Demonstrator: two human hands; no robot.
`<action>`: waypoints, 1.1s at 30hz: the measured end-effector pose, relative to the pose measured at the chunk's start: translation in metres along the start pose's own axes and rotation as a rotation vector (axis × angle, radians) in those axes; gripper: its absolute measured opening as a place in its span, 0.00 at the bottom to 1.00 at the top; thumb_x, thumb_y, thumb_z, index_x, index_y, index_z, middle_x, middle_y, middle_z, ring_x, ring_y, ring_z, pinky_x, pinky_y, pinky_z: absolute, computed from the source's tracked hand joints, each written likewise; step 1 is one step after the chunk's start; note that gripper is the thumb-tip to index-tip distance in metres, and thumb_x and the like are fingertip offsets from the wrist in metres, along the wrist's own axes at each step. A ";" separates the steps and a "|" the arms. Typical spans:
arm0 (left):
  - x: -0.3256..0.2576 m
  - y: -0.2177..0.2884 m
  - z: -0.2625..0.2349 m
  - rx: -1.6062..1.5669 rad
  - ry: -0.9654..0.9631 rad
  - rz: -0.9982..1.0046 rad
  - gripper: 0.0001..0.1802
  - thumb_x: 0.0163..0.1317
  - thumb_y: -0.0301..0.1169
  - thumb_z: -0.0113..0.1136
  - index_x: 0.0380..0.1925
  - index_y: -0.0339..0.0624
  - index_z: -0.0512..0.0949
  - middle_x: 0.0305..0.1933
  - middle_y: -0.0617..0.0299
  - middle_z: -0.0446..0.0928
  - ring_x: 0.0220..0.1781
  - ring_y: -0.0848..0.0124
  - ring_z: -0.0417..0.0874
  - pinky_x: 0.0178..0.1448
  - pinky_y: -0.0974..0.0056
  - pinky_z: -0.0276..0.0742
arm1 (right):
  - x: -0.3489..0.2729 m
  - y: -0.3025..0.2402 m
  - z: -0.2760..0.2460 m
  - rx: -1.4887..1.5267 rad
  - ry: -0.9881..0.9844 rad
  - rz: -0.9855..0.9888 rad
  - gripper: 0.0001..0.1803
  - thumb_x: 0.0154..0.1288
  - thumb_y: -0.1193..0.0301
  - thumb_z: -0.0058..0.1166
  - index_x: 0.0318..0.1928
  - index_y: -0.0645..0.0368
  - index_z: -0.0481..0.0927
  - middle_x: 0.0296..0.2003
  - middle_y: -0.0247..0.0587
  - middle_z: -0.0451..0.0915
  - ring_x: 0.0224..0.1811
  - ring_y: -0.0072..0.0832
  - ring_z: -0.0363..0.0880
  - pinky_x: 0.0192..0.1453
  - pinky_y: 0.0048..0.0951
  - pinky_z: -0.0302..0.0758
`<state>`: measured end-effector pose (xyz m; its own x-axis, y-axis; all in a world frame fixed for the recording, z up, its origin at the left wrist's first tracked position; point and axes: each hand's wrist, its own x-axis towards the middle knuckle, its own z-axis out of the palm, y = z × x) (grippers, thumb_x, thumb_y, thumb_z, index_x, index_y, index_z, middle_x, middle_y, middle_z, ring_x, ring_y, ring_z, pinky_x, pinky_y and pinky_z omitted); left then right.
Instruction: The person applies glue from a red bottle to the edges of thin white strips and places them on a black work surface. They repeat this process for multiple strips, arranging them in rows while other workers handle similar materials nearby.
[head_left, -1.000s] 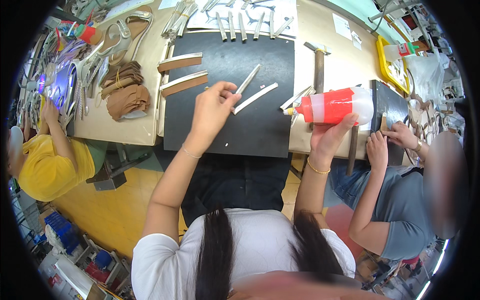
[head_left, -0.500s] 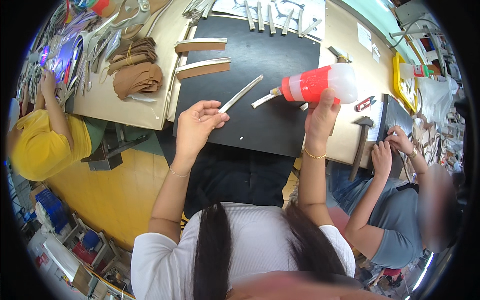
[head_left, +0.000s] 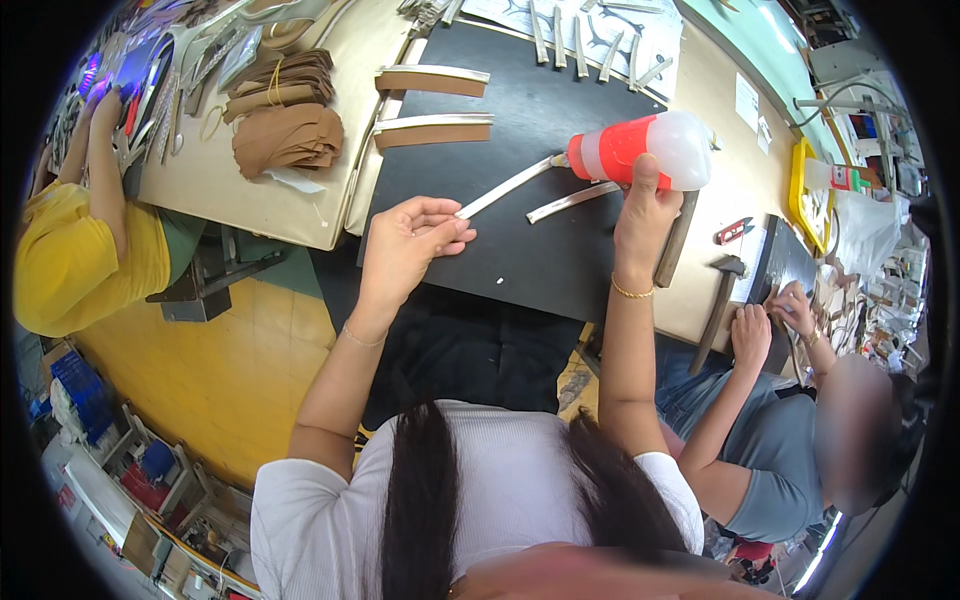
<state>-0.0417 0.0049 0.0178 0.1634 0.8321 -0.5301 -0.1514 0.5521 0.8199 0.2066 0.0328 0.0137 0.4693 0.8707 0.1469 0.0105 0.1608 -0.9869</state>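
My left hand [head_left: 408, 252] pinches the near end of a narrow pale strip [head_left: 508, 188], which slants away over the black work board [head_left: 470, 270]. In my right hand [head_left: 646, 222] is a squeeze bottle [head_left: 655, 148], translucent with a red band, tipped sideways with its nozzle pointing left. The nozzle is at the strip's far end; whether it touches cannot be made out. Below the bottle lies a second pale strip [head_left: 565, 204]. Two brown pieces [head_left: 450, 85] with pale strips along their upper edges lie at the board's left edge.
Brown cut pieces [head_left: 285, 145] are stacked at left. Several pale strips [head_left: 580, 48] lie at the far edge on a printed sheet. To the right are red snips [head_left: 735, 231], a hammer [head_left: 718, 312] and a yellow tray [head_left: 797, 190]. Other people sit on both sides.
The bottle's nozzle has moved from the second strip to the far end of the strip in my left hand. The whole view has shifted slightly.
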 end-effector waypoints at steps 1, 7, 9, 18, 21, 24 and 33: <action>0.000 0.000 0.000 0.002 -0.002 -0.005 0.12 0.62 0.21 0.60 0.44 0.25 0.76 0.38 0.50 0.82 0.39 0.67 0.86 0.43 0.72 0.84 | 0.001 0.001 0.000 0.001 -0.004 -0.010 0.25 0.64 0.56 0.62 0.49 0.65 0.76 0.42 0.34 0.78 0.43 0.20 0.73 0.49 0.23 0.70; 0.001 0.000 -0.002 -0.016 -0.013 -0.012 0.12 0.62 0.21 0.60 0.44 0.25 0.76 0.38 0.50 0.82 0.39 0.67 0.87 0.43 0.71 0.84 | 0.003 0.006 0.002 -0.014 -0.019 -0.032 0.25 0.63 0.56 0.62 0.48 0.66 0.77 0.42 0.34 0.78 0.42 0.20 0.73 0.49 0.23 0.70; 0.001 -0.001 -0.002 -0.009 -0.013 -0.018 0.12 0.63 0.22 0.60 0.44 0.26 0.76 0.38 0.50 0.82 0.40 0.66 0.86 0.43 0.70 0.84 | 0.003 0.006 0.003 -0.017 -0.027 -0.041 0.26 0.63 0.55 0.62 0.48 0.66 0.77 0.42 0.34 0.78 0.43 0.21 0.74 0.49 0.24 0.70; 0.002 -0.006 -0.002 -0.039 -0.017 -0.009 0.12 0.63 0.21 0.60 0.45 0.26 0.75 0.39 0.51 0.82 0.41 0.67 0.86 0.44 0.71 0.84 | -0.006 0.001 0.018 0.015 -0.105 -0.026 0.26 0.61 0.55 0.64 0.47 0.67 0.77 0.42 0.35 0.79 0.44 0.22 0.74 0.51 0.25 0.71; 0.002 -0.006 -0.002 -0.031 -0.008 -0.025 0.12 0.62 0.21 0.60 0.45 0.26 0.75 0.39 0.51 0.82 0.41 0.67 0.86 0.44 0.71 0.84 | -0.011 0.000 0.023 -0.026 -0.129 0.013 0.26 0.60 0.55 0.65 0.46 0.66 0.77 0.41 0.35 0.79 0.43 0.22 0.75 0.50 0.25 0.71; 0.001 -0.006 -0.001 -0.009 -0.006 -0.017 0.12 0.62 0.21 0.60 0.45 0.26 0.75 0.39 0.52 0.82 0.41 0.68 0.86 0.44 0.72 0.83 | -0.016 -0.002 0.027 -0.031 -0.186 0.030 0.27 0.60 0.55 0.65 0.46 0.67 0.77 0.40 0.35 0.79 0.42 0.22 0.75 0.49 0.25 0.72; 0.001 -0.004 -0.001 0.026 -0.017 -0.006 0.13 0.63 0.21 0.59 0.46 0.26 0.75 0.40 0.51 0.82 0.42 0.68 0.86 0.44 0.72 0.82 | -0.032 -0.003 0.041 -0.015 -0.308 0.116 0.37 0.59 0.47 0.62 0.55 0.65 0.70 0.47 0.37 0.75 0.49 0.24 0.73 0.55 0.29 0.72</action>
<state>-0.0418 0.0036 0.0144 0.1811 0.8276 -0.5312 -0.1247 0.5551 0.8224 0.1560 0.0237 0.0148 0.1787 0.9829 0.0442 -0.0131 0.0473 -0.9988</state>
